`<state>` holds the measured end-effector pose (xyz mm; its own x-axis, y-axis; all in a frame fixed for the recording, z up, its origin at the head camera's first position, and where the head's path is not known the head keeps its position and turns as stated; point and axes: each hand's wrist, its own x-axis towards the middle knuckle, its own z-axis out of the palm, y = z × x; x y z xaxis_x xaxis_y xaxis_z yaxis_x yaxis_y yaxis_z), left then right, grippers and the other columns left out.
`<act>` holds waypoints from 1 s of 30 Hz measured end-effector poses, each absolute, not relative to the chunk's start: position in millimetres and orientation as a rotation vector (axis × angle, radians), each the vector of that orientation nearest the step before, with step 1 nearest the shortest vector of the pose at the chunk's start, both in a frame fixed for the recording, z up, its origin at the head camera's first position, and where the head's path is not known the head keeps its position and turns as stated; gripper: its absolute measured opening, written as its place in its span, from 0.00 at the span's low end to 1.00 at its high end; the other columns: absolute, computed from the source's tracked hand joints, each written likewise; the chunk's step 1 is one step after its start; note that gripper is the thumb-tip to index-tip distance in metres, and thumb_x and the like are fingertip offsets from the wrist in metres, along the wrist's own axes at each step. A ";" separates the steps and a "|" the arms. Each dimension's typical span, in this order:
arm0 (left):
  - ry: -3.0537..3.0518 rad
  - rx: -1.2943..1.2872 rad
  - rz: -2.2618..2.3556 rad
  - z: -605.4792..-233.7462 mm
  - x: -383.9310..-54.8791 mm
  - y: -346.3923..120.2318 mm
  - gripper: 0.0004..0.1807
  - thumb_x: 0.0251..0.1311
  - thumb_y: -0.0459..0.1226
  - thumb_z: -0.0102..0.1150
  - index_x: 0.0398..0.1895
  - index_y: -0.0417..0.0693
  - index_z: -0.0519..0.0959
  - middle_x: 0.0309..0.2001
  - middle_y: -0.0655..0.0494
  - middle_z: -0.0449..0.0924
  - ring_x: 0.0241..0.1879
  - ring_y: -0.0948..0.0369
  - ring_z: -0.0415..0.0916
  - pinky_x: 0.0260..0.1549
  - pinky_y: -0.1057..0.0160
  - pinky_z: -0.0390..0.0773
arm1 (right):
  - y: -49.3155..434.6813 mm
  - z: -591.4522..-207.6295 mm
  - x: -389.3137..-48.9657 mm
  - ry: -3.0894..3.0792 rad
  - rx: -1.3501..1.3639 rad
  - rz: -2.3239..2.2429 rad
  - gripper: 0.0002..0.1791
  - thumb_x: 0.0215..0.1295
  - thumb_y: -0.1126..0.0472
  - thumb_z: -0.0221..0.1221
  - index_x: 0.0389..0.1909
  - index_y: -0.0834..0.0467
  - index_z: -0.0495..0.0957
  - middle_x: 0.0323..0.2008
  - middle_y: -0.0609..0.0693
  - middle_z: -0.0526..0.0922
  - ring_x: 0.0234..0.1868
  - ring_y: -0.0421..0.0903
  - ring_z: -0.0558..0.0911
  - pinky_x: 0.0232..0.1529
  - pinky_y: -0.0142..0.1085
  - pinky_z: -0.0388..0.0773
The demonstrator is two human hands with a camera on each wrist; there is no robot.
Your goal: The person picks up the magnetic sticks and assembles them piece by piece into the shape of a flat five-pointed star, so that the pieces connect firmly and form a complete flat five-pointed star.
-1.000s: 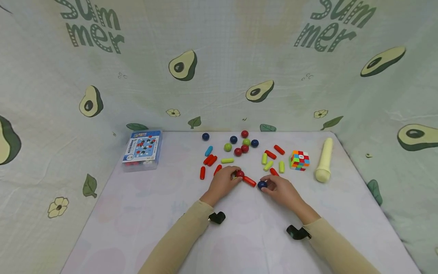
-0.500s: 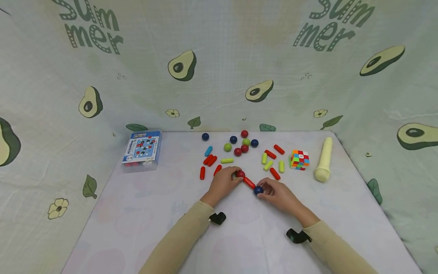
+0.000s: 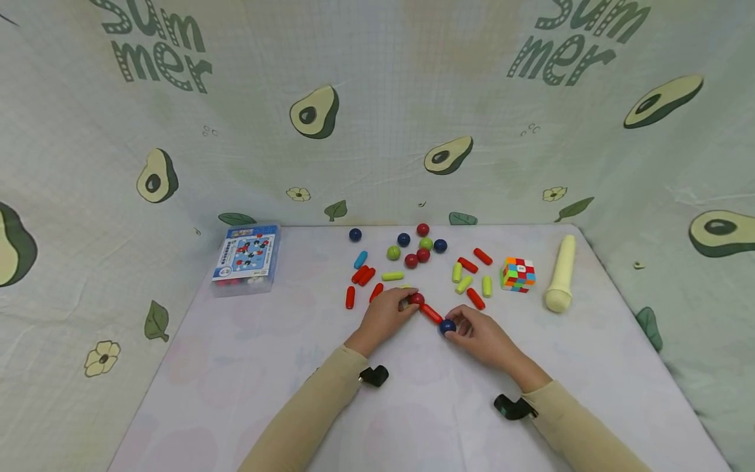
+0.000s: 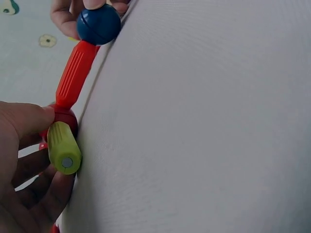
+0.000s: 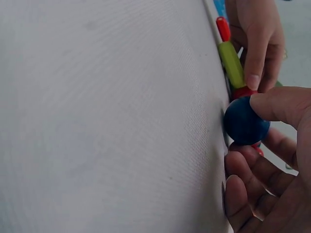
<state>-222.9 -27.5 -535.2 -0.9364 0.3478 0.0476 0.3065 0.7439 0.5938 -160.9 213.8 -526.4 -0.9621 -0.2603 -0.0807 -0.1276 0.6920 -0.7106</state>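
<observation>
My left hand (image 3: 380, 319) pinches a dark red ball (image 3: 417, 299) between thumb and fingers. A yellow-green grooved rod (image 4: 64, 148) with a metal disc in its end sits against that ball in the left wrist view. From the ball's other side a red rod (image 3: 431, 314) runs toward my right hand (image 3: 480, 333). That hand holds a dark blue ball (image 3: 447, 326) by thumb and fingers, and the ball meets the red rod's far end. Ball, rod and ball form one line close over the table.
Loose balls, such as a green ball (image 3: 393, 252), lie at the back. Red rods (image 3: 350, 297) and yellow-green rods (image 3: 486, 286) are scattered on both sides. A clear box (image 3: 248, 255) stands left; a puzzle cube (image 3: 518, 275) and a cream club-shaped object (image 3: 560, 275) stand right.
The right hand has brought the blue ball left and nearer the body, from just off the red rod's end to contact with it. The left hand has stayed almost in place.
</observation>
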 end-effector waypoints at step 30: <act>2.752 0.410 0.807 -526.4 -208.8 -41.8 0.19 0.58 0.45 0.74 0.48 0.52 0.76 0.38 0.61 0.74 0.37 0.63 0.72 0.40 0.67 0.78 | 180.2 -520.2 -185.1 2.797 -0.422 -1.076 0.33 0.65 0.51 0.69 0.69 0.50 0.71 0.54 0.50 0.78 0.47 0.45 0.77 0.48 0.41 0.80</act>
